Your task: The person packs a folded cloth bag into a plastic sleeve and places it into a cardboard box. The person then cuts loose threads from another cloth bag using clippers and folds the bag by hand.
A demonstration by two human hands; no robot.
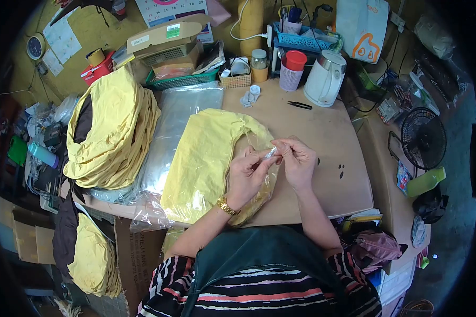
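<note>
There are two hands (245,173) (297,161) — and one kettle (322,83), one fan (423,138), one clock (36,46), one calendar (164,11).

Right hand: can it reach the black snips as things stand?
Likely yes: only bare tabletop shows between the right hand and the black snips, though it would probably have to release the small shiny piece first.

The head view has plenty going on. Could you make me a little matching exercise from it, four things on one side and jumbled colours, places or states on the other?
Column one
1. Kettle
2. Left hand
3. Fan
4. Big cloth pile

Column two
A. Yellow, at the left of the table
B. Black, with a round guard
C. White, standing at the back of the table
D. Gold band at the wrist, shiny piece at the fingertips

Right pairs: 1-C, 2-D, 3-B, 4-A
</note>
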